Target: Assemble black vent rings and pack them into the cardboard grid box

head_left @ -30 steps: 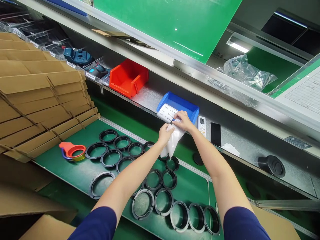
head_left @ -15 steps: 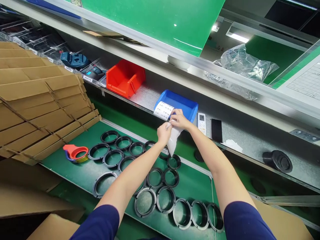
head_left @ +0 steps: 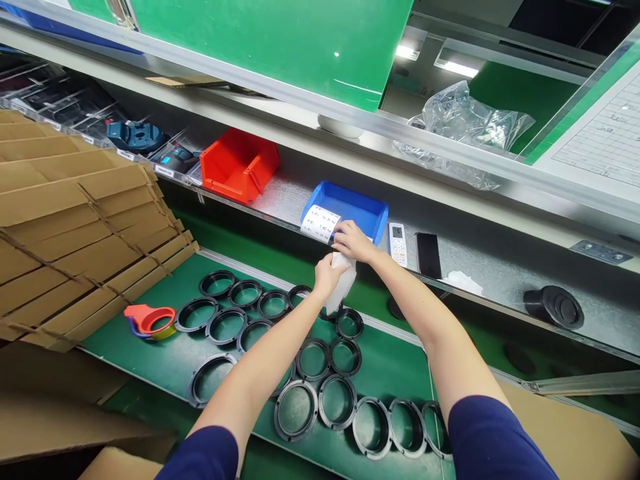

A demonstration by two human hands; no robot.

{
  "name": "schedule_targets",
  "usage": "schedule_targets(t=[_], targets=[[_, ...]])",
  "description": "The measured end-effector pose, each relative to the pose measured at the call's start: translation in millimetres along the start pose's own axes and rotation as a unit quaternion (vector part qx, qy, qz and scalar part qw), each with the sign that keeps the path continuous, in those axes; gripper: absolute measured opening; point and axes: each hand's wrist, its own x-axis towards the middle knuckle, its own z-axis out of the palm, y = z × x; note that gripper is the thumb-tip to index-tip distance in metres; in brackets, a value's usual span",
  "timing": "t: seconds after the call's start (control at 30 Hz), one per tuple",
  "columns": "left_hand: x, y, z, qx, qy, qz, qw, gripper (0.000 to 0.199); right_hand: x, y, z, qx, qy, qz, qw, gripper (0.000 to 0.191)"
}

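Note:
My left hand (head_left: 327, 275) is closed on a white strip of paper (head_left: 341, 288), which hangs down over the back edge of the green table. Just above it, my right hand (head_left: 353, 241) has its fingers bent at the strip's top, beside a printed label strip (head_left: 320, 223) that lies over the front of a blue bin (head_left: 353, 205). Whether the right fingertips grip the paper is hard to make out. Below my hands, several black rings (head_left: 313, 359) stand in rows on the green table (head_left: 390, 360), partly hidden by my left forearm.
On the shelf (head_left: 480, 273) are a red bin (head_left: 240, 165), a remote control (head_left: 398, 245), a phone (head_left: 429, 255) and a black cylindrical part (head_left: 554, 307). Stacked cardboard (head_left: 85, 227) rises at the left, near a red tape holder (head_left: 150, 321). A clear plastic bag (head_left: 465, 127) hangs above.
The view has shifted slightly. The white paper has changed shape between my hands and now hangs wider and further left. My right fingers have moved a little apart from my left hand.

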Motion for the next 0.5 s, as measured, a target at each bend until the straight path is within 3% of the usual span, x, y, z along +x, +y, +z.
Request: schedule_targets(t=[0.13,0.23,0.3,0.4,0.5], targets=[[-7,9,-3.2,0.001,-0.023,0.045,0.999,0.019,-3,-3,3,-0.091,-0.004,-0.025,0.995,0.017],[-39,16,-17.8,-0.018,-0.057,0.122,0.991,0.019,-6,-4,2,-0.136,-0.018,-0.028,0.990,0.019],[-67,17,-31.3,-0.079,-0.058,0.132,0.986,0.016,-8,-7,-3,-0.144,-0.030,-0.028,0.989,0.022],[-96,16,-50.5,-0.158,0.002,0.029,0.987,0.017,-7,-18,-16,-0.115,-0.006,-0.027,0.993,0.030],[-101,15,-63.8,-0.182,0.041,-0.085,0.979,0.027,-13,-41,-27,-0.040,0.091,0.036,0.994,0.041]])
